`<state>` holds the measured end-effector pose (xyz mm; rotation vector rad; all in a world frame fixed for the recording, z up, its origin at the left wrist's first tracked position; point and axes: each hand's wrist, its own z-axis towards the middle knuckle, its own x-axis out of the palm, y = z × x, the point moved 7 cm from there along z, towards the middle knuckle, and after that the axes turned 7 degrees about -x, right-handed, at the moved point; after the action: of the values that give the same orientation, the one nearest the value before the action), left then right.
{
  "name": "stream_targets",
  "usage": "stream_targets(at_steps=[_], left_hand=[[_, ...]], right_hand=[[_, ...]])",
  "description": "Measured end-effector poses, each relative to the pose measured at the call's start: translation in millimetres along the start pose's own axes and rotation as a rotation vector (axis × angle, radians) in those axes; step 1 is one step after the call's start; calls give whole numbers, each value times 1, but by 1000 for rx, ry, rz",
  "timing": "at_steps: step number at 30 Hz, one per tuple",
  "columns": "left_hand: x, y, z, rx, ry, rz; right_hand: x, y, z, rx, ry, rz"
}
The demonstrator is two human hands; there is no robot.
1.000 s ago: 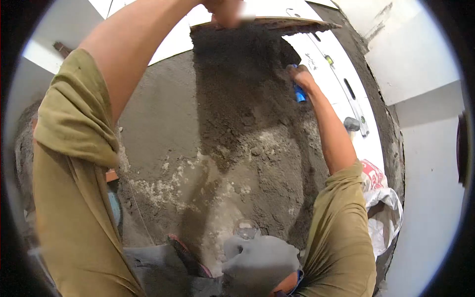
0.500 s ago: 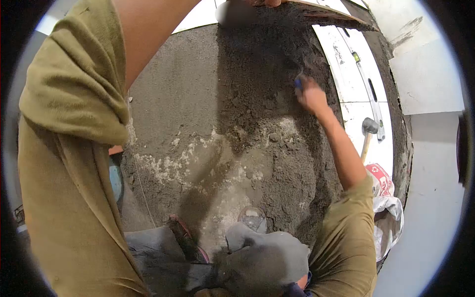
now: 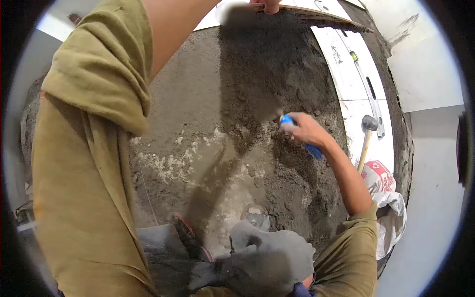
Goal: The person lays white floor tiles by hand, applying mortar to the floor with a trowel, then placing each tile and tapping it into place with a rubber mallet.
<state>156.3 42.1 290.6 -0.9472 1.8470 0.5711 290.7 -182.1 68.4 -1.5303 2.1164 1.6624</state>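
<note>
At the top edge, my left hand (image 3: 267, 5) is closed on the rim of a raised, tilted tile (image 3: 326, 18) with a brown, mortar-stained edge. Most of that tile lies out of view. My right hand (image 3: 308, 130) is wrapped round the blue handle of a trowel (image 3: 286, 120), just over the mortar. Its blade is blurred and hard to make out against the dark bed. Grey, crumbly mortar (image 3: 267, 74) covers the floor beneath, with the tile's shadow across it.
White laid tiles (image 3: 352, 119) run along the right, bearing a spirit level (image 3: 368, 89) and a rubber mallet (image 3: 367, 136). Nearer me stands a white and red sack (image 3: 391, 213). A string (image 3: 146, 185) stretches over the floor at left. My shoe (image 3: 256, 216) rests on the mortar.
My right hand has come back toward me and slightly left with the trowel, its blue handle now showing more. My left hand still holds the tile, nearly in the same place.
</note>
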Motion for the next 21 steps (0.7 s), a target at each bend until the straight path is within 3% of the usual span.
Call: stream_targets(at_steps=[2,4,5,8,9,10,11,12,13,15,16,18,21], left_hand=[[0,0,-4,2,11,1],[-3,-4,-4,-21,4,56],[-4,-3,-1,-13,3,62],[-1,-1,3,-18,28,78],[-1,0,2,-17,37,56],[-2,1,1,-18,46,35],[-2,-1,-2,-17,49,42],[-3,-2,-3,-37,30,53],[-4,-4,-4,-54,11,64],[-1,0,4,-39,32,53],[0,3,6,-32,53,34],[0,2,6,-16,27,36],[5,8,6,-28,54,-60]], right_hand=[[-4,13,0,68,-106,5],[11,32,-1,-47,-28,-36],[19,35,4,-234,-5,-132],[5,11,34,-176,8,-123],[-9,1,46,-30,-12,-35],[-22,-3,60,5,-85,15],[-39,11,74,-86,-198,-187],[-48,12,90,7,-206,-238],[-52,10,113,-97,-319,-416],[-66,26,137,100,-346,-452],[-73,21,152,99,-352,-448],[-81,15,181,-15,-532,-589],[-86,3,179,-92,-552,-535]])
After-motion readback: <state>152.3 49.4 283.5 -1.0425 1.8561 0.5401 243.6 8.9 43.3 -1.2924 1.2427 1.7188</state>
